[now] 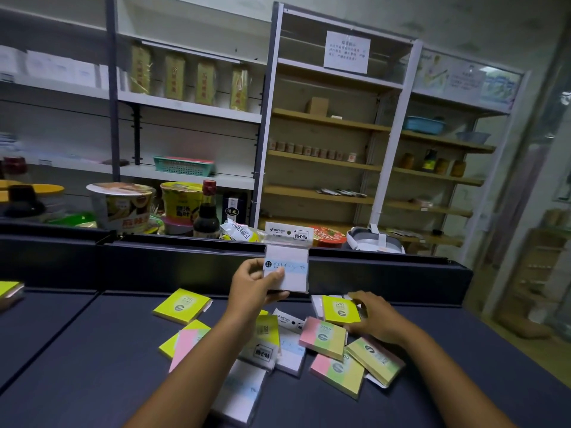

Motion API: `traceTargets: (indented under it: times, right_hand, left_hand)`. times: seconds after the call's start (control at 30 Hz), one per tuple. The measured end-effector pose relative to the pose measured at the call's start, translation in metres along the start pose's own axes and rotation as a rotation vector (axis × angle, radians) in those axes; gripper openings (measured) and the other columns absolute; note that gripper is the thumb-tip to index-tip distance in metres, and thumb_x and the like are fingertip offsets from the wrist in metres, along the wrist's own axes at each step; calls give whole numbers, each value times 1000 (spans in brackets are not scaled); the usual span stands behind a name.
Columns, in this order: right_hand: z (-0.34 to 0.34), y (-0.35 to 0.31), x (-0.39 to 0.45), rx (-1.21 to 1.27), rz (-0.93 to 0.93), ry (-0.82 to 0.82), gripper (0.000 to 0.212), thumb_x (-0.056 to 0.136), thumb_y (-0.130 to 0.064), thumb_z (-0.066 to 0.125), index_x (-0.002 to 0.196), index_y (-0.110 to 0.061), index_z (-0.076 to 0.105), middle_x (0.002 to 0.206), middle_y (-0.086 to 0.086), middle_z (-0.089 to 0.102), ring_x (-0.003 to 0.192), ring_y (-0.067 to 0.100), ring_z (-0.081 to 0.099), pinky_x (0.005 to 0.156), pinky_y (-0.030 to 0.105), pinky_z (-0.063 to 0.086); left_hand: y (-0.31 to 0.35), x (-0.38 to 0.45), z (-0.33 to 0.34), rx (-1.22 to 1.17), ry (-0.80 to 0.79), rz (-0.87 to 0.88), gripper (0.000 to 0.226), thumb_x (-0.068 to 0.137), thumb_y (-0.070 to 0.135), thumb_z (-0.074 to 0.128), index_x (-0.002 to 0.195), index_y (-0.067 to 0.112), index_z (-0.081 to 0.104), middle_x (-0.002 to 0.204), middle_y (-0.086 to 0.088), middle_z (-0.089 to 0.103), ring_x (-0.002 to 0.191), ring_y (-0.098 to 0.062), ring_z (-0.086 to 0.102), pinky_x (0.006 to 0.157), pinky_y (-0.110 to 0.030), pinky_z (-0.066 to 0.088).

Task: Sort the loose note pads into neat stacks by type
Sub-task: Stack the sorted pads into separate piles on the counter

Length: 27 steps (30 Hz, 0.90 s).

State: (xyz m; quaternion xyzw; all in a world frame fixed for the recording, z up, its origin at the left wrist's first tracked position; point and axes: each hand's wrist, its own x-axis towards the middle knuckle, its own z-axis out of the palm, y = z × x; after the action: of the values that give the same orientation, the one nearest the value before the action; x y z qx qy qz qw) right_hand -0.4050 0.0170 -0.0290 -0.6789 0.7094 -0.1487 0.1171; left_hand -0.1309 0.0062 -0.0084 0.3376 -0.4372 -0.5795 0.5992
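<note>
My left hand (255, 288) holds up a white packaged note pad (289, 267) with a pale blue band, thumb across its front. My right hand (375, 319) rests low on the dark counter (92, 350), its fingers curled round the far edge of a yellow pad (340, 309). Loose pads lie scattered below: a yellow pad (182, 305) at the left, a pink-and-yellow pad (323, 336), a pink-green-yellow pad (338, 373), a tilted striped pad (375, 359), and white packaged pads (241, 393) near my left forearm.
A raised dark ledge (185, 264) borders the counter's far side. Behind it stand instant noodle cups (122, 205), a soy sauce bottle (207, 211) and shelving with goods. Another yellow pad (7, 288) sits at the far left edge.
</note>
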Motion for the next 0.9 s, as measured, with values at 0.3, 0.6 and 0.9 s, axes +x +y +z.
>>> traceTargets:
  times: [0.3, 0.6, 0.9]
  right_hand:
    - [4, -16, -22, 276, -37, 353, 79, 57, -28, 95, 121, -31, 50, 120, -9, 43, 97, 3, 52, 73, 12, 43]
    - [11, -75, -81, 834, -120, 476, 79, 66, 0, 88, 116, -46, 49, 110, 1, 68, 90, 13, 73, 73, 30, 61]
    - [54, -168, -127, 1016, -175, 495, 85, 87, 9, 65, 137, -55, 40, 105, -7, 74, 98, 12, 71, 74, 25, 58]
  left_hand:
    - [4, -4, 1, -6, 2, 30, 28, 90, 4, 66, 115, 8, 55, 96, -6, 75, 85, -21, 74, 66, -31, 61]
    - [23, -38, -13, -68, 13, 89, 34, 91, -8, 49, 122, 6, 53, 106, -12, 73, 89, -25, 73, 71, -28, 61]
    - [54, -91, -116, -179, 26, 126, 33, 90, -6, 59, 116, 14, 61, 102, -8, 76, 85, -26, 75, 66, -23, 59]
